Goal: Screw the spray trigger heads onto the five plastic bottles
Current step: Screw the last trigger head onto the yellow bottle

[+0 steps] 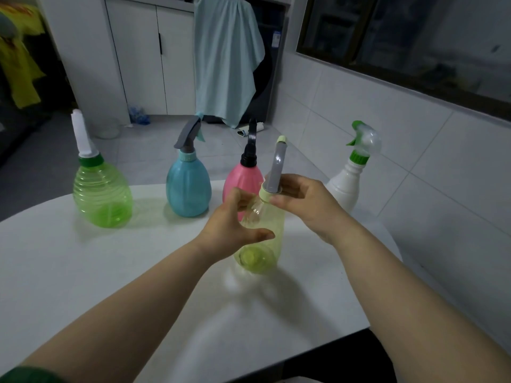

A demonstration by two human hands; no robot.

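A clear yellow bottle (262,239) stands on the white table (83,272) in front of me. My left hand (235,222) grips its upper body, thumb across the front. A grey trigger head (278,168) with a pale green collar sits on its neck, and my right hand (301,197) pinches that collar. Behind stand a green bottle (102,192) with a white head, a blue bottle (188,186) with a grey head, a pink bottle (243,175) with a black head, partly hidden by my hands, and a white bottle (345,189) with a green and clear head.
The table's rounded edge runs close behind the bottles, with grey floor beyond. A white tiled wall (414,150) rises to the right under a dark window. White cabinets (143,56) and a hanging pale blue cloth (226,59) stand at the back.
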